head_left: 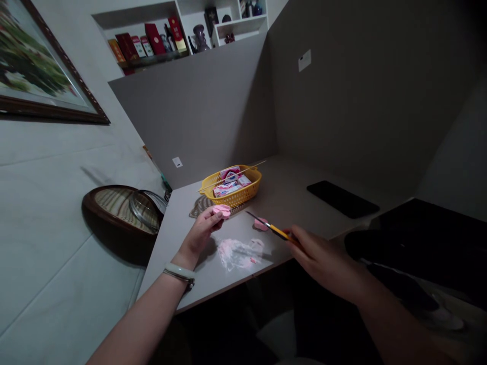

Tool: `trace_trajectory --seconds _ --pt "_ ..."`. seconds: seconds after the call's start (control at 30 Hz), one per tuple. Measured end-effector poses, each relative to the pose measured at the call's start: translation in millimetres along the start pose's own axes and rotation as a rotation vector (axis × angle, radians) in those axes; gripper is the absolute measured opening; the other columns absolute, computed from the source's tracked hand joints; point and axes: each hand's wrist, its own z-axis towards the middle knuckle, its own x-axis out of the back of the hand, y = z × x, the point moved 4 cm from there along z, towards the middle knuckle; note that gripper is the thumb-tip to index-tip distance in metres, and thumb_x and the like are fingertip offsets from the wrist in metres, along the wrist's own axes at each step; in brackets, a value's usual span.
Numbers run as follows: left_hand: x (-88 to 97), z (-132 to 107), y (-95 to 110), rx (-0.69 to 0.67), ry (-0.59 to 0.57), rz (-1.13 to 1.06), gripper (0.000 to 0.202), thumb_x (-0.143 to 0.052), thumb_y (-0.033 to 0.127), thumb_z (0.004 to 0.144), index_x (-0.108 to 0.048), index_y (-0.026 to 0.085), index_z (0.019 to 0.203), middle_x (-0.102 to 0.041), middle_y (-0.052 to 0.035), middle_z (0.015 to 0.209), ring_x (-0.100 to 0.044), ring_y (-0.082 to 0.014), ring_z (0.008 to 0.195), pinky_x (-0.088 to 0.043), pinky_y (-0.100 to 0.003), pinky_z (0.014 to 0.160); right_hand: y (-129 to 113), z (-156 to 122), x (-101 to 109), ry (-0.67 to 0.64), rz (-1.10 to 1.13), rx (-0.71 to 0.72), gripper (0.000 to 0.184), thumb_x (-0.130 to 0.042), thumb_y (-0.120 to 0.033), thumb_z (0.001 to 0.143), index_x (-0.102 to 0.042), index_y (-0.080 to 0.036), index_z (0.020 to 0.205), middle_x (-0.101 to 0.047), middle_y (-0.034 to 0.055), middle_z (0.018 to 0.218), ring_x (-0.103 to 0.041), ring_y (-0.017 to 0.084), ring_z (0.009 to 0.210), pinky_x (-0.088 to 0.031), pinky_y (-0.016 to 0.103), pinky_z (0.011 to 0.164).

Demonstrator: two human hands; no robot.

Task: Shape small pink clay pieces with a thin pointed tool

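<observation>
Pinching a pink piece [221, 211] with the fingers of our left hand [200, 233] clamped on it, we held it over the grey desk [292, 203]. Our right hand [323, 258] gripped a yellow-handled cutting tool [277, 231], fingers curled together. A second pink piece [261, 224] lay just beyond its tip, pink shreds [238, 253] lay nearer us, and a yellow plastic basket [251, 187] stood far.

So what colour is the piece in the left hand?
Pink: the piece shows best in the head view.

Yellow cutter [277, 231] end hidden by right hand [323, 263]; box labels [227, 190] too small.
</observation>
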Motion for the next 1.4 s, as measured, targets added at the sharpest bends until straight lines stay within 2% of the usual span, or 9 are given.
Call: trace_trajectory --seconds 0.17,0.3,0.47,0.63,0.83,0.97,1.1,1.23,1.4 --pt "-1.6 -3 2 -0.014 -0.036 -0.151 0.047 -0.081 0.046 0.074 -0.067 0.017 0.107 -0.065 -0.0041 0.089 -0.053 -0.0126 0.074 -0.042 -0.023 0.067 5 -42 -3 -0.194 0.135 0.087 0.027 -0.042 -0.041 0.102 -0.065 -0.030 0.110 -0.071 0.0038 0.107 -0.067 0.021 0.097 -0.049 0.031 0.082" --pt "-6.1 -6 3 0.006 -0.125 -0.318 0.040 -0.081 0.040 0.076 -0.065 0.015 0.102 -0.061 -0.0021 0.081 -0.053 -0.0109 0.070 -0.041 -0.020 0.063 8 -46 3 -0.150 0.152 0.106 0.031 -0.042 -0.040 0.102 -0.065 -0.029 0.121 -0.069 0.0043 0.120 -0.063 0.022 0.110 -0.047 0.032 0.093" --pt "-8.2 -14 3 0.141 -0.228 -0.365 0.047 -0.084 0.047 0.070 -0.068 0.015 0.099 -0.060 -0.0026 0.080 -0.052 -0.0103 0.068 -0.043 -0.020 0.060 -4 -38 -7 -0.083 0.281 0.090 0.030 -0.043 -0.040 0.102 -0.065 -0.028 0.118 -0.072 0.0016 0.100 -0.067 0.018 0.091 -0.051 0.027 0.080" --pt "-11.0 -26 8 0.299 -0.301 -0.320 0.056 -0.090 0.033 0.061 -0.067 0.012 0.107 -0.063 -0.0060 0.083 -0.057 -0.0112 0.068 -0.045 -0.019 0.057 -26 -37 -17 0.031 0.347 0.131 0.028 -0.044 -0.036 0.100 -0.068 -0.024 0.111 -0.072 0.0032 0.091 -0.067 0.018 0.081 -0.052 0.026 0.073" --pt "-32.2 -63 19 0.380 -0.052 -0.692 0.021 -0.067 0.019 0.086 -0.064 0.014 0.106 -0.061 -0.0059 0.090 -0.056 -0.0076 0.069 -0.042 -0.009 0.048 -14 -45 -12 0.080 0.419 0.057 0.030 -0.043 -0.037 0.100 -0.067 -0.024 0.111 -0.069 0.0011 0.081 -0.064 0.016 0.071 -0.050 0.024 0.065" --pt "-43.2 -87 25 0.437 0.137 -0.886 0.031 -0.042 0.013 0.098 -0.058 0.017 0.125 -0.062 -0.0093 0.099 -0.058 -0.0083 0.074 -0.048 -0.010 0.055 -2 -49 -14 0.055 0.452 0.016 0.027 -0.043 -0.035 0.099 -0.067 -0.024 0.106 -0.068 0.0010 0.080 -0.064 0.017 0.073 -0.051 0.026 0.068" --pt "-42.6 -102 24 0.439 0.211 -0.904 0.036 -0.045 0.018 0.097 -0.055 0.013 0.132 -0.064 -0.0129 0.104 -0.057 -0.0093 0.072 -0.047 -0.014 0.053 0 -50 -24 -0.004 0.482 0.033 0.026 -0.042 -0.034 0.099 -0.064 -0.023 0.105 -0.069 0.0033 0.092 -0.066 0.018 0.085 -0.050 0.029 0.077" --pt "-38.5 -113 15 0.358 0.214 -0.730 0.048 -0.070 0.024 0.082 -0.060 0.011 0.127 -0.065 -0.0121 0.108 -0.057 -0.0089 0.074 -0.049 -0.014 0.059 -2 -50 -33 -0.030 0.480 0.066 0.026 -0.041 -0.032 0.100 -0.064 -0.024 0.109 -0.070 0.0039 0.099 -0.066 0.019 0.091 -0.049 0.030 0.081" --pt "-26.2 -118 8 0.101 0.416 -0.019 0.063 -0.083 0.034 0.070 -0.061 0.020 0.127 -0.068 -0.0089 0.117 -0.066 -0.0174 0.096 -0.055 -0.023 0.079 2 -50 -34 -0.026 0.463 0.060 0.025 -0.042 -0.031 0.100 -0.065 -0.023 0.107 -0.070 0.0046 0.100 -0.066 0.019 0.093 -0.048 0.031 0.082"
